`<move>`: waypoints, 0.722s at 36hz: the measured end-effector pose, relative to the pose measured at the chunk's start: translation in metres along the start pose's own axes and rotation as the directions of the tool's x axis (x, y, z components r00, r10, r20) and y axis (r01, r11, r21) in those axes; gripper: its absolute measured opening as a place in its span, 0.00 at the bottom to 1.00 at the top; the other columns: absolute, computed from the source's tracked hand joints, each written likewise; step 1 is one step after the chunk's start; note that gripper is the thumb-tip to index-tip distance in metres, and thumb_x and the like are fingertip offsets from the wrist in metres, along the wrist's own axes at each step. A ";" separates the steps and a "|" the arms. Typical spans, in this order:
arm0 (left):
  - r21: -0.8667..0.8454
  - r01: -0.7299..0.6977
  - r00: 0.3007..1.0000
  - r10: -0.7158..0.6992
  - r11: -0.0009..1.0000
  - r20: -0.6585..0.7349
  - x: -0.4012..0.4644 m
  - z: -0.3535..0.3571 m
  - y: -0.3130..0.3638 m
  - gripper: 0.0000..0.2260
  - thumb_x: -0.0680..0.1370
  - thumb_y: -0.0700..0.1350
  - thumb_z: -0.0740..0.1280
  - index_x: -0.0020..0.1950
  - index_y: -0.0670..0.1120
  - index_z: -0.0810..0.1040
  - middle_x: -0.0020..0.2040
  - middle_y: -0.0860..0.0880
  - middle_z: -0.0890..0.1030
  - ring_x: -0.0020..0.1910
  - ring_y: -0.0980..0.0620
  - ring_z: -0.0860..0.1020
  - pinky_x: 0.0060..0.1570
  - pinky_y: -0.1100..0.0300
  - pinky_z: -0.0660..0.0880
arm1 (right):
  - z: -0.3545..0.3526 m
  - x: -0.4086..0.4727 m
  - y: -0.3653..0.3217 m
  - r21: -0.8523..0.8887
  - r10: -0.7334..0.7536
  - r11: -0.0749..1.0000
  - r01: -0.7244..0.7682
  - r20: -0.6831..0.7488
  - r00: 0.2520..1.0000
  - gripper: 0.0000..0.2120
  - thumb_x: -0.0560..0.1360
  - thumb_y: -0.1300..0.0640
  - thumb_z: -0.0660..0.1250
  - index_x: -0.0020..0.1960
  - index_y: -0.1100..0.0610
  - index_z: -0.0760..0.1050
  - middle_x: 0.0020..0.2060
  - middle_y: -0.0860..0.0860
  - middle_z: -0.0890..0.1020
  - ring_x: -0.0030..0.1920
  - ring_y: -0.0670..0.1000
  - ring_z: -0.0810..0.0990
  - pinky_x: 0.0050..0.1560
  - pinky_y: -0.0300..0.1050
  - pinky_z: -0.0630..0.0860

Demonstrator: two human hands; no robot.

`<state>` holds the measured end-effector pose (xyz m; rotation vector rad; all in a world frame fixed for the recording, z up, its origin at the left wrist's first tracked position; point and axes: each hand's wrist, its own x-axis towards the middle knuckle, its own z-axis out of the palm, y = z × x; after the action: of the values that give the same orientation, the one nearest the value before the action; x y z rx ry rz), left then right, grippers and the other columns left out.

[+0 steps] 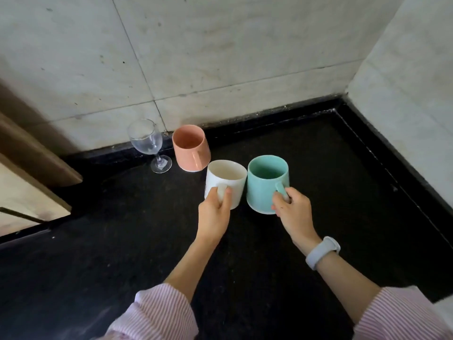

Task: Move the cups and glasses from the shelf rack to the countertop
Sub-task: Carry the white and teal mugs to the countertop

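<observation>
My left hand (215, 212) grips the handle of a white mug (226, 179), which stands upright on the black countertop (331, 168). My right hand (293, 212) grips the handle of a teal mug (263, 187) right beside the white one, their sides nearly touching. Behind them, near the wall, a salmon-pink mug (190, 149) stands upright with its handle facing me. A clear wine glass (148, 143) stands to the left of it. All the cups look empty. The shelf rack is out of view.
Tiled walls (220, 57) close the counter at the back and on the right, forming a corner. A brown wooden frame (36, 155) juts in at the left edge. A white watch band (322, 251) sits on my right wrist.
</observation>
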<state>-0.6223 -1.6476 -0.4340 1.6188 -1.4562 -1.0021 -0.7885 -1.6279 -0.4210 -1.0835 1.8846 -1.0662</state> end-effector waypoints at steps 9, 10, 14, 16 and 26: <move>-0.087 -0.057 0.998 0.058 0.995 0.005 0.053 0.025 -0.004 0.16 0.80 0.53 0.56 0.36 0.44 0.63 0.29 0.50 0.66 0.26 0.59 0.64 0.25 0.67 0.62 | 0.017 0.058 0.016 0.083 -0.022 0.996 0.024 -0.021 1.000 0.16 0.72 0.60 0.64 0.26 0.52 0.66 0.24 0.48 0.73 0.30 0.48 0.75 0.31 0.40 0.71; -0.083 -0.062 0.998 0.063 0.995 0.014 0.056 0.026 -0.003 0.16 0.80 0.53 0.56 0.36 0.45 0.63 0.29 0.50 0.66 0.25 0.58 0.64 0.24 0.66 0.62 | 0.019 0.062 0.016 0.087 -0.026 0.996 0.028 -0.020 0.999 0.16 0.72 0.60 0.64 0.27 0.53 0.66 0.24 0.48 0.73 0.30 0.48 0.75 0.31 0.40 0.71; -0.121 -0.035 0.999 0.038 0.992 0.028 0.066 0.033 0.001 0.13 0.80 0.50 0.56 0.36 0.49 0.61 0.28 0.53 0.64 0.24 0.59 0.63 0.24 0.68 0.62 | 0.025 0.076 0.016 0.107 -0.045 0.993 0.044 0.005 0.999 0.13 0.72 0.60 0.63 0.30 0.60 0.68 0.24 0.49 0.73 0.27 0.45 0.72 0.28 0.35 0.71; -0.125 -0.008 1.000 0.010 0.992 0.019 0.070 0.035 0.001 0.14 0.80 0.50 0.56 0.35 0.50 0.61 0.28 0.53 0.63 0.25 0.59 0.62 0.26 0.67 0.61 | 0.027 0.080 0.016 0.111 -0.061 0.992 0.057 0.026 0.998 0.13 0.74 0.59 0.63 0.30 0.58 0.68 0.25 0.50 0.73 0.29 0.46 0.74 0.31 0.36 0.73; 0.214 -0.018 1.000 0.018 0.977 0.001 0.094 0.047 -0.001 0.08 0.81 0.46 0.53 0.45 0.43 0.64 0.44 0.45 0.67 0.45 0.47 0.65 0.48 0.50 0.68 | 0.034 0.103 0.009 0.104 -0.064 0.993 0.053 0.106 0.992 0.14 0.77 0.56 0.60 0.37 0.63 0.74 0.29 0.51 0.79 0.38 0.49 0.80 0.50 0.49 0.77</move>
<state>-0.6586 -1.7421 -0.4620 1.7527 -1.6214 -0.8574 -0.8037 -1.7283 -0.4600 -1.1222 1.7039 -1.1010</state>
